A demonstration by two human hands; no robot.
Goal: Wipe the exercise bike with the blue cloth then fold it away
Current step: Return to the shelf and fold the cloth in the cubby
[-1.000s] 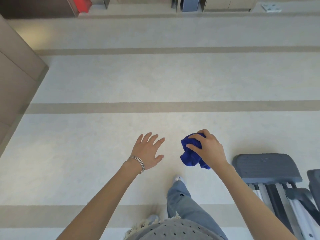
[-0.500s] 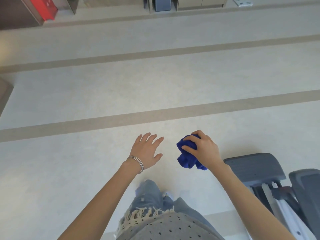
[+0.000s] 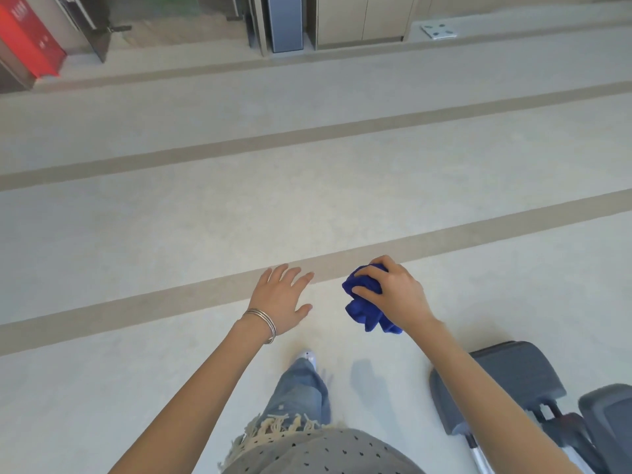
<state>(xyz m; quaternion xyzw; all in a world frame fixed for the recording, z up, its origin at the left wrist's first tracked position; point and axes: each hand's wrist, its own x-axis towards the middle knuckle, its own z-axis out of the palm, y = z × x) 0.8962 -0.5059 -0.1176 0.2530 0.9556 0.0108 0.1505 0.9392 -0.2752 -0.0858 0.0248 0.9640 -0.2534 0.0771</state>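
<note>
My right hand (image 3: 398,295) is closed around a bunched blue cloth (image 3: 364,307), held in the air above the floor. My left hand (image 3: 282,299) hovers beside it, fingers spread and empty, with thin silver bangles on the wrist. Grey padded parts of the exercise bike (image 3: 513,381) sit low at the bottom right, partly hidden behind my right forearm. Black and white frame bars show beneath the pads at the frame's edge.
The pale floor (image 3: 205,217) carries darker beige stripes running across it. A red box (image 3: 29,46), a dark door, a blue-grey panel (image 3: 285,22) and beige cabinets (image 3: 362,18) line the far wall. My jeans leg and shoe (image 3: 304,388) step forward below my hands.
The view has swung right and tilted, bringing the far wall furniture into sight. The bike pads have shifted lower and right. Both hands keep the same pose.
</note>
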